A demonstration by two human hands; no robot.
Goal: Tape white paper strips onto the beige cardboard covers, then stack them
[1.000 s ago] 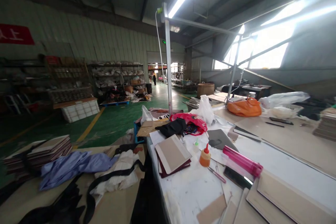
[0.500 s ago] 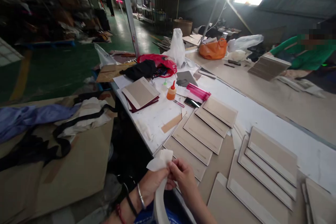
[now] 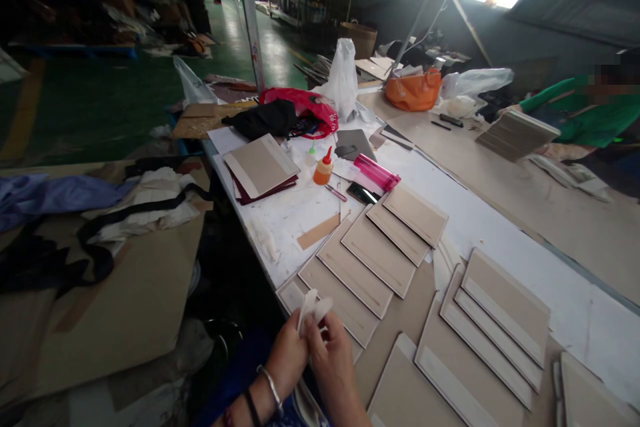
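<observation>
My left hand (image 3: 286, 359) and my right hand (image 3: 334, 361) meet at the near edge of the table, both pinching a white paper strip (image 3: 311, 305) that sticks up between the fingers. Its tail hangs down below my wrists. Just beyond my hands lies a fanned row of tan cardboard panels (image 3: 370, 255) on the white table (image 3: 285, 220). A second overlapping set of tan panels (image 3: 495, 327) with pale strips lies to the right.
Farther up the table are an orange glue bottle (image 3: 323, 170), a pink tube (image 3: 377, 172), a stack of tan and maroon boards (image 3: 257, 167), black cloth and a red bag (image 3: 305, 107). A person in green (image 3: 580, 110) works at the far right. Cardboard and fabric lie left.
The view tilted down from the hall to the table a second ago. Since half a second ago my hands drew closer together and the white strip is folded smaller between them.
</observation>
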